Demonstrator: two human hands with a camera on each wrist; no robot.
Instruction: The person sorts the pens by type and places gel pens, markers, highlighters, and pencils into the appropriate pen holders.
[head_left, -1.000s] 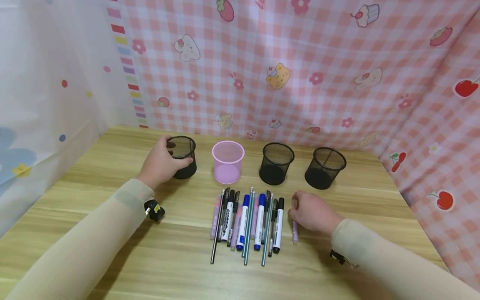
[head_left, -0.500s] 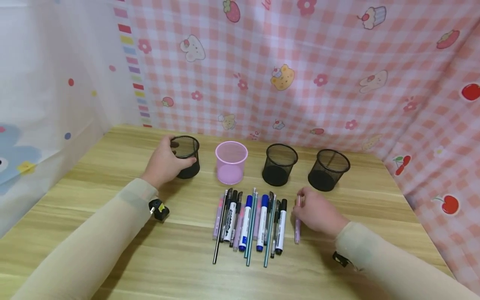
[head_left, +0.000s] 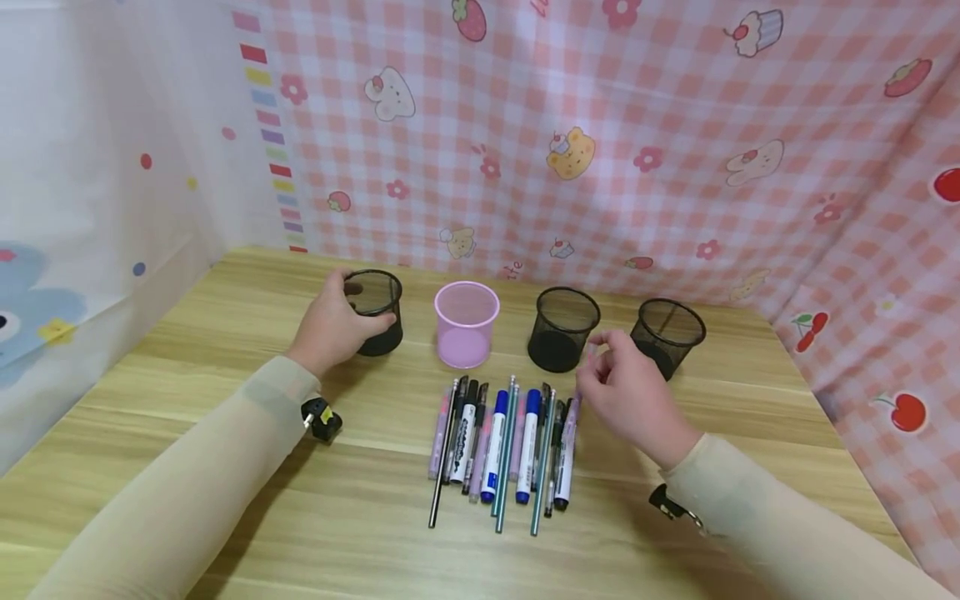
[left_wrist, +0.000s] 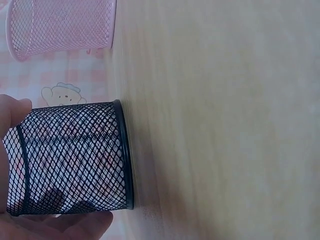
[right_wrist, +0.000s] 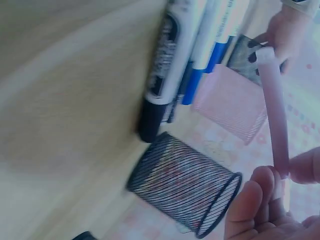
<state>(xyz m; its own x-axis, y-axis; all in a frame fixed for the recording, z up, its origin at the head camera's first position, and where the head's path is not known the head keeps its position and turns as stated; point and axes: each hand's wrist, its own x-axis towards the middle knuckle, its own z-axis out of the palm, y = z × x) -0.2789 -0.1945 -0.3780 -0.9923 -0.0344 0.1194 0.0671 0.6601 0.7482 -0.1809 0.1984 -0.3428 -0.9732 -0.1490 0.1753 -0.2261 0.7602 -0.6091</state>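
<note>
On the left, my left hand grips a black mesh pen cup, thumb on the near side and fingers round the far side. The cup stands upright on the table. My right hand pinches a light purple pen between thumb and fingers near one end. The pen is raised and slants over the right end of a row of pens. That row has white markers with blue caps, black-capped markers, pencils and more purple pens.
A pink mesh cup and a black mesh cup stand behind the row. Another black mesh cup is at the right, partly hidden by my right hand. A checked cloth hangs behind the wooden table.
My right hand has lifted the purple pen off the table and moved it up and left, towards the row and cups. The left hand keeps its hold on the cup.
</note>
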